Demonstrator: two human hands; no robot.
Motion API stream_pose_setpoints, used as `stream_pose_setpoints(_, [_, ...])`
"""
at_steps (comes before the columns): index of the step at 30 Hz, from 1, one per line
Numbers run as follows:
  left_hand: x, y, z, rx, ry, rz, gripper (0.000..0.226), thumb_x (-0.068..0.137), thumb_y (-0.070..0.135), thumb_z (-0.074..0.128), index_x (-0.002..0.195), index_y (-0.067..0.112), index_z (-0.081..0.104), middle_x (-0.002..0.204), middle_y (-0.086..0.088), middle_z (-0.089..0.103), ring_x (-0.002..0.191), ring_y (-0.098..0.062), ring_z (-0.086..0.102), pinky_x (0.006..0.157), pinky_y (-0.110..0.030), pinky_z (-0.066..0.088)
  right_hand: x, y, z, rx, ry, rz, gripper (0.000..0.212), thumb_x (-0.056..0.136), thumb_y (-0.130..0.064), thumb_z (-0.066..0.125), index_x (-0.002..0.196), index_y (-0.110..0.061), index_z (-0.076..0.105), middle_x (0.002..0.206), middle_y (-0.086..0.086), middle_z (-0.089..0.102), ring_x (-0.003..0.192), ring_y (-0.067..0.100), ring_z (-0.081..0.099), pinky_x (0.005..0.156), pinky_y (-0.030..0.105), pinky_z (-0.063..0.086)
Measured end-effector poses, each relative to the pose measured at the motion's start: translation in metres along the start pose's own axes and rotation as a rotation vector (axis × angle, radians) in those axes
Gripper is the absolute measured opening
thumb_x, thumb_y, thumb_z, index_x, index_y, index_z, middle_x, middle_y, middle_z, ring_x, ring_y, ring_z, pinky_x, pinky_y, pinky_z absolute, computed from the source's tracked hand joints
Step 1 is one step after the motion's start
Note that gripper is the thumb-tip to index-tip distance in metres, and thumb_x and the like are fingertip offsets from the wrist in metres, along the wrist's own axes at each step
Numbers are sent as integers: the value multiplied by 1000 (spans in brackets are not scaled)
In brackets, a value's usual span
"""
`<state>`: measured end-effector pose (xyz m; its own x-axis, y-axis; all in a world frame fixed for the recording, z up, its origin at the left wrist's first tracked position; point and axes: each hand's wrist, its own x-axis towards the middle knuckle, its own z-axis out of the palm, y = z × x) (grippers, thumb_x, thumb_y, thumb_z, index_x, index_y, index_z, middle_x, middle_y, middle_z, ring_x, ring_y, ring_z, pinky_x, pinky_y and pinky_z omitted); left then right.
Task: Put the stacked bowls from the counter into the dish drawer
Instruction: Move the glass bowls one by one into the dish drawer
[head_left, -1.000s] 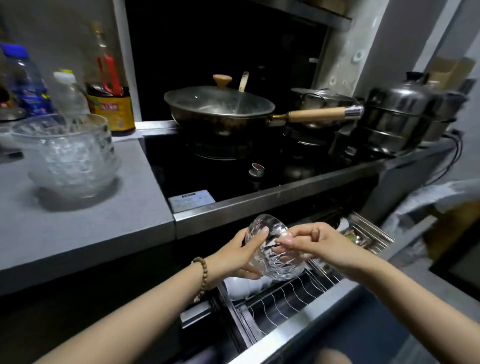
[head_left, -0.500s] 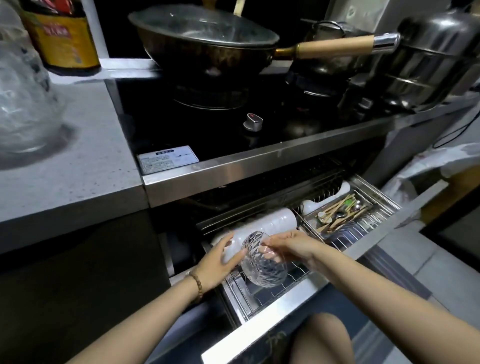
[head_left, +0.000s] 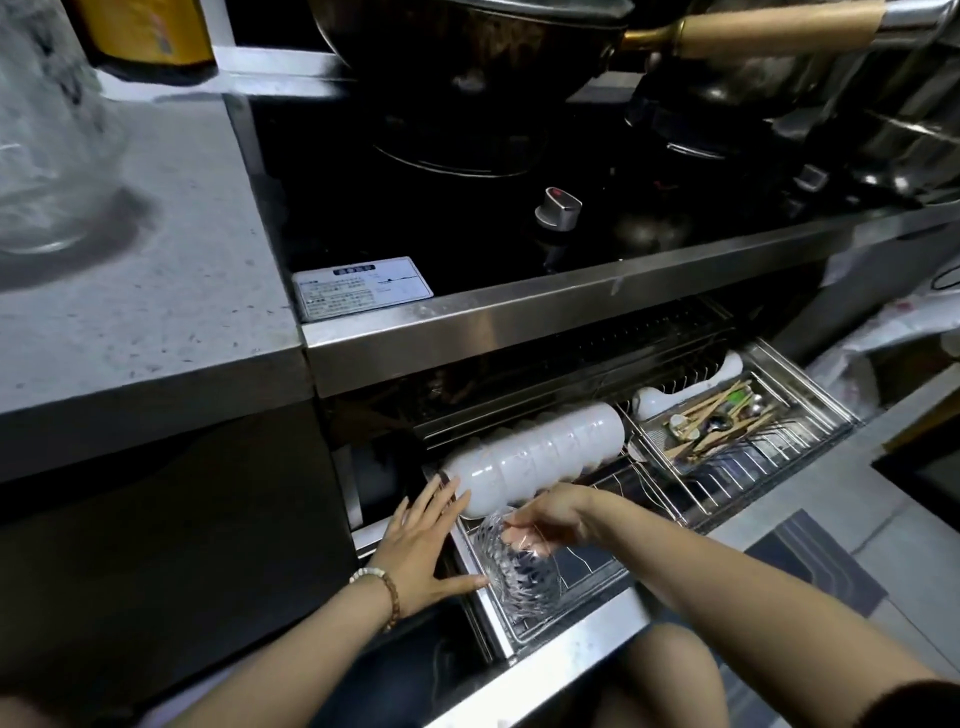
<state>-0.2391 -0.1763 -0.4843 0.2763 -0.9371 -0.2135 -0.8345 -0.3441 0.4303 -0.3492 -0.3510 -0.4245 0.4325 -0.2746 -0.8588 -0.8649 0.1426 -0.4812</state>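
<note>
A clear cut-glass bowl (head_left: 519, 577) lies tilted on its side in the wire rack of the open dish drawer (head_left: 576, 621), at the rack's front left. My right hand (head_left: 545, 519) holds its rim from above. My left hand (head_left: 421, 540) is spread flat beside the bowl, its thumb touching the bowl's lower left edge. Just behind the bowl lies a row of white bowls (head_left: 540, 457) on their sides. The remaining stack of glass bowls (head_left: 47, 145) stands on the grey counter (head_left: 171, 291) at the far left, blurred and partly cut off.
A cutlery tray (head_left: 727, 421) with spoons and chopsticks fills the drawer's right half. Above, the steel stove edge (head_left: 571, 312) overhangs the drawer. A wok (head_left: 467, 47) with a wooden handle and steel pots sit on the black hob. A striped mat (head_left: 815, 566) lies on the floor.
Both hands have carried the glass bowl from above the drawer down into the rack's front left. My left hand has come off its side and spread flat. My view has dropped lower.
</note>
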Motion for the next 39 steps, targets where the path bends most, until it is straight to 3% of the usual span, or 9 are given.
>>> stream_pose_setpoints(4, [-1,0,1,-45,11,12,105,66,83,38,147,33,-7,147,17,-28,135,-5,-33,114,-34,-11,5,4,2,0,-19,29,26,99,-16,46,77,-13,60,56,-7,66,57,4,52,48,15,40])
stream_pose_setpoints(9, [-2,1,1,-67,5,14,104,68,81,41,148,33,-5,148,18,-26,135,-5,-32,115,-35,-9,10,7,-2,36,-90,49,25,99,-16,45,80,-8,61,71,-2,65,50,-1,61,49,12,48])
stream_pose_setpoints(14, [-2,2,0,-78,-7,10,103,71,77,46,148,31,-4,152,15,-22,136,-6,-31,115,-35,-8,9,8,-4,37,-139,36,20,95,-18,52,84,-7,64,80,1,67,64,3,65,59,15,54])
stream_pose_setpoints(20, [-1,6,-10,-132,-55,-9,99,74,72,50,149,28,4,157,12,-10,141,-7,-23,117,-37,0,-3,6,-7,-180,-25,-38,16,88,-22,65,86,-6,62,83,9,64,67,16,59,67,25,50])
stream_pose_setpoints(24, [1,12,-30,-262,-44,-66,82,80,64,50,146,25,22,156,6,17,145,-11,7,117,-33,14,-25,0,-11,-313,140,-208,22,85,-23,69,101,-11,61,102,9,63,81,16,56,68,22,46])
stream_pose_setpoints(28, [-1,26,-66,-403,-4,-96,62,87,45,57,139,18,37,140,-3,46,122,-15,48,104,-21,35,-75,-7,-22,-317,238,-390,40,86,-25,68,120,-6,58,120,13,64,100,18,59,100,35,46])
stream_pose_setpoints(30, [-5,38,-92,-468,37,-62,53,88,39,58,134,18,42,130,-1,55,112,-13,55,100,-21,40,-107,-12,-30,-291,306,-506,40,85,-27,68,121,-10,60,120,7,65,106,15,61,101,31,47])
stream_pose_setpoints(34, [-24,64,-159,-500,129,91,39,88,37,57,124,24,52,115,7,63,101,-4,59,82,-3,41,-174,-32,-40,-252,428,-721,37,83,-24,70,118,-17,61,121,0,64,108,6,60,90,13,47])
stream_pose_setpoints(39, [-70,87,-247,-504,312,237,35,88,37,57,122,27,55,114,10,64,106,-5,60,96,-23,46,-243,-74,-29,-230,493,-938,37,82,-21,71,117,-25,59,122,0,64,112,7,60,100,24,45])
